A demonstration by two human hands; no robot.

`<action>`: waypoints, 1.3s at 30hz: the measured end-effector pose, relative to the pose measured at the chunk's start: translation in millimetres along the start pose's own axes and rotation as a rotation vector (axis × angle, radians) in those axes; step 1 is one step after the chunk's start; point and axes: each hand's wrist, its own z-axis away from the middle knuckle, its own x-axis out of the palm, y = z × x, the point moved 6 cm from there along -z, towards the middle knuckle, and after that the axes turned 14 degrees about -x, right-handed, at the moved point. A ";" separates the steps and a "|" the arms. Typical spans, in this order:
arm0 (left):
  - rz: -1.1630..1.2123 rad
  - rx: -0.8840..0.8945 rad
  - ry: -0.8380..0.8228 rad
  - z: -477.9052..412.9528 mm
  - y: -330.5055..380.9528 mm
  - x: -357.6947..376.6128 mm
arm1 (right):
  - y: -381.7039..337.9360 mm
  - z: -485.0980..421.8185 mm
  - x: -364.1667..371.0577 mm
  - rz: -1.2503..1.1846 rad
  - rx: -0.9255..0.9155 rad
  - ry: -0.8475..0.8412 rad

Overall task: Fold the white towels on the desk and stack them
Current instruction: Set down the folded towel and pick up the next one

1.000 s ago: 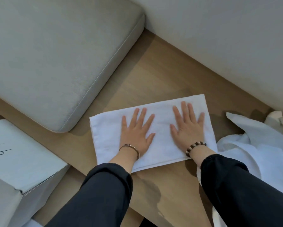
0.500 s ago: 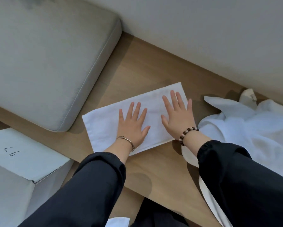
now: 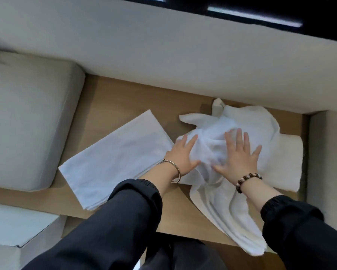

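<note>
Both hands flat, fingers spread, gripping nothing: left hand [image 3: 183, 155] and right hand [image 3: 239, 155] press on crumpled towel heap [image 3: 251, 117] at right side of desk [image 3: 124, 98] (cloth blurred). Just left of heap, folded towel [image 3: 115, 158] lies flat.

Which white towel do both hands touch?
The crumpled towel on the right: left hand and right hand rest on it. The folded towel beside it lies flat.

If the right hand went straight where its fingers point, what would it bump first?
Probably more of the crumpled towel that the right hand seems to rest on, then the pale wall behind it.
</note>
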 end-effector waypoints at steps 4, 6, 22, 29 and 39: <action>0.123 -0.097 -0.064 -21.6 32.4 22.6 | 60.8 9.6 18.7 -0.310 0.271 -0.062; 0.113 -0.158 -0.069 -33.1 37.5 31.2 | 78.1 11.4 32.7 -0.557 0.365 -0.051; -0.074 -0.159 0.302 -41.9 63.0 34.2 | 72.4 -13.7 49.4 -0.610 0.324 0.276; 0.127 -0.055 0.382 0.7 88.0 24.0 | 79.7 18.1 24.2 -0.731 0.338 0.383; 0.212 0.176 0.475 139.9 160.9 -34.8 | 75.1 150.9 -94.2 -0.800 0.364 0.707</action>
